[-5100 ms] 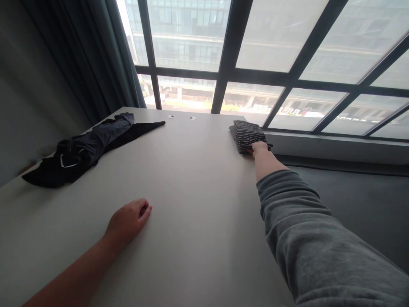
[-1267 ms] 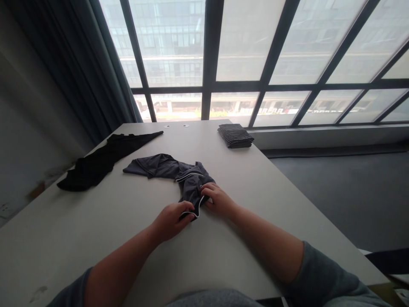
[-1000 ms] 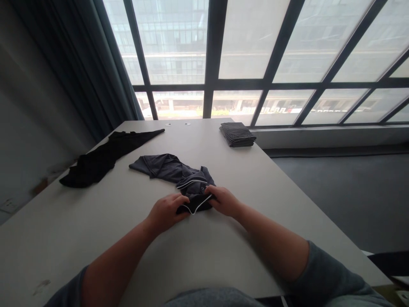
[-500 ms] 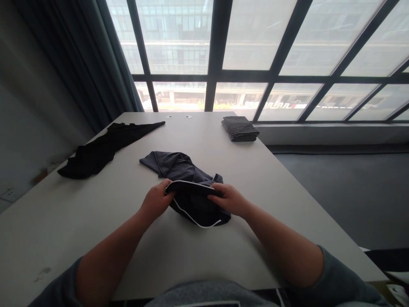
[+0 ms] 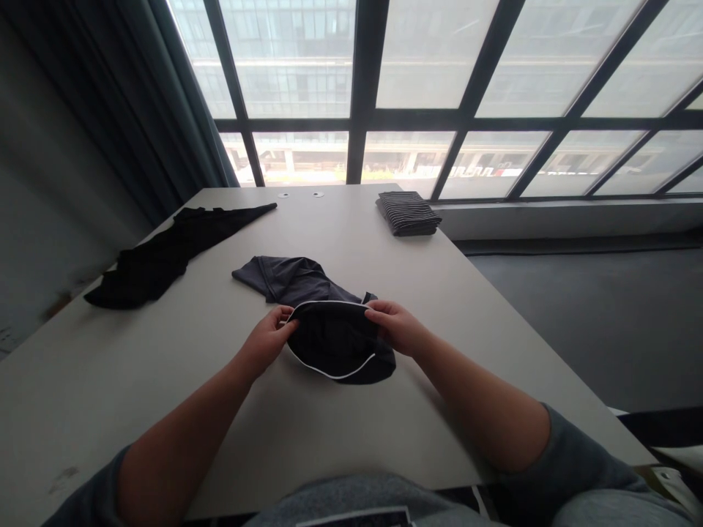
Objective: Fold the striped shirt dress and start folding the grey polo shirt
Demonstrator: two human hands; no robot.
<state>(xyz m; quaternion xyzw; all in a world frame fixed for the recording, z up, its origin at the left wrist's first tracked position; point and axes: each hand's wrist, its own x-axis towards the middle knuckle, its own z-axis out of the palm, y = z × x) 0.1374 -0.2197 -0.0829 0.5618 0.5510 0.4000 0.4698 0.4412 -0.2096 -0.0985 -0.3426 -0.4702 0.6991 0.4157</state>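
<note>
Okay, both hands are on the grey garment [image 5: 299, 280]. It lies between and just beyond the fingers, on the white table [image 5: 329, 435]. Left hand [image 5: 268, 338] pinches the left end of the white-edged opening, thumb against fingers; right hand [image 5: 399, 328] has the matching grip at the other end. Neither set of fingers is loose.

Grips sit well apart, level with each other, which reads as keeping the opening stretched wide and its edge under control. White trim [image 5: 332, 377] runs from near the left fingertips, sags below the finger line, then comes up short of the right fingers; the lower edge hangs slack because nothing grips it. Black inside [image 5: 332, 338] faces the wearer between the two grips. The rest of the garment trails away past the left fingers, creased, and looks to be carried by the table, so the hands probably take only the near end.

Black garment [image 5: 157, 260] lies loose, well left of and beyond the left fingers. Striped folded stack [image 5: 409, 214] sits squared up, well beyond the right fingers, near the table's right edge; both out of the working area.
</note>
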